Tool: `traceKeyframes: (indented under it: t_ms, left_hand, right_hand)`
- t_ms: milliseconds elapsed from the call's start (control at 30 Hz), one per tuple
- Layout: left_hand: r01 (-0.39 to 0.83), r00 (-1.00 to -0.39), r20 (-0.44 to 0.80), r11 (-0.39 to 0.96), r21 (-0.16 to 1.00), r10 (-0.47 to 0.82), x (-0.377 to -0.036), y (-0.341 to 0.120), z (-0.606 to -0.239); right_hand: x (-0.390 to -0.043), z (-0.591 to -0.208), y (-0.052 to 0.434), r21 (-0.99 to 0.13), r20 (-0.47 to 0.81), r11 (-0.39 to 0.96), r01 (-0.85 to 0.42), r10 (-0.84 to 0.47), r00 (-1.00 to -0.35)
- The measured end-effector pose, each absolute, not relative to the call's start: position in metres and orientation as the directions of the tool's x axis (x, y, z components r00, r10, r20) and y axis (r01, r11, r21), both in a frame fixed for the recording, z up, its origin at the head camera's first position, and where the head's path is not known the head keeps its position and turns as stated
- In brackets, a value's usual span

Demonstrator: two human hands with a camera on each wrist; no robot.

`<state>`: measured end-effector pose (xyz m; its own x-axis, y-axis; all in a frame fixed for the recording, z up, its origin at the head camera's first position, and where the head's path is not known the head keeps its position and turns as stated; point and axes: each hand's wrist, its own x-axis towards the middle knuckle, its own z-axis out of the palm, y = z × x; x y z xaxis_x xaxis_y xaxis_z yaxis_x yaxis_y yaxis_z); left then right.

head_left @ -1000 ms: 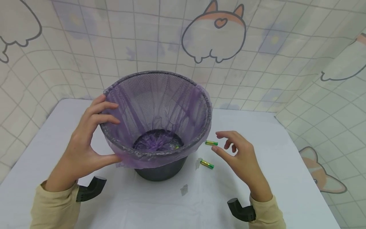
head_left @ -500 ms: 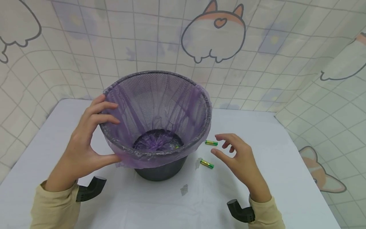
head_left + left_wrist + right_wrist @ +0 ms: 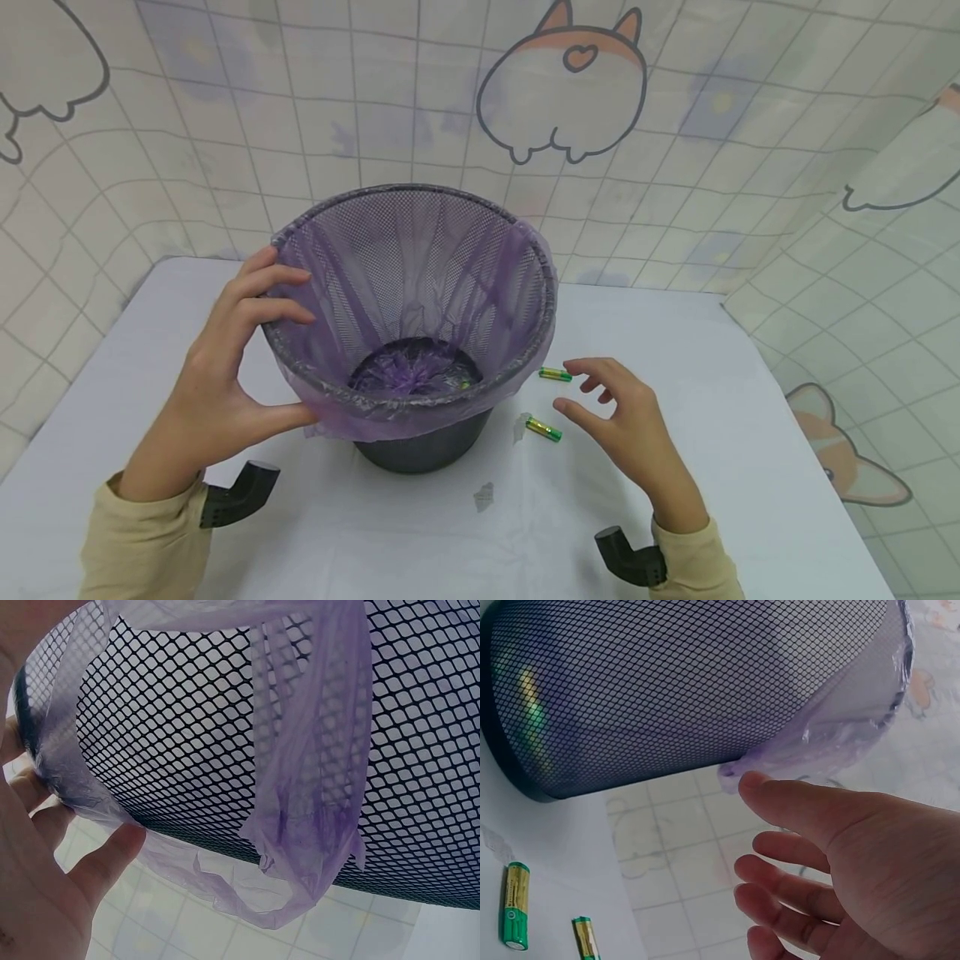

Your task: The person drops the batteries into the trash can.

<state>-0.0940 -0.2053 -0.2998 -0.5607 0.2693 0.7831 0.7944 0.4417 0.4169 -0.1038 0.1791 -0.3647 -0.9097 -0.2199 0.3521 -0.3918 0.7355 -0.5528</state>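
A black mesh trash bin, lined with a purple plastic bag, stands tilted toward me. My left hand grips its left rim, fingers over the edge and thumb below on the outside. In the left wrist view a loose fold of bag hangs against the mesh. My right hand is held in the air with nothing in it, thumb and fingers apart. Beside it lie two green-and-gold batteries, one farther back and one nearer. Through the mesh, green-and-gold battery shapes show at the bin's bottom.
Under everything is a white table, with small grey marks near the bin. A tile-patterned curtain with cartoon dogs closes off the back and sides. Each wrist wears a black camera mount.
My right hand has drifted slightly down and toward me, away from the farther battery. The left hand, bin and batteries stay in place.
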Motion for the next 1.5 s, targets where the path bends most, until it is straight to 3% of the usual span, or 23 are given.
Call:
traceKeyframes:
  t_ms: [700, 1500]
  left_hand:
    - [0.798, -0.556, 0.789, 0.435, 0.418, 0.262, -0.094, -0.205, -0.298]
    - [0.789, -0.569, 0.775, 0.448, 0.421, 0.275, -0.094, -0.206, -0.3]
  right_hand:
    - [-0.105, -0.383, 0.182, -0.589, 0.236, 0.751, -0.298, -0.193, -0.952]
    - [-0.107, -0.409, 0.185, -0.595, 0.176, 0.756, -0.274, -0.21, -0.962]
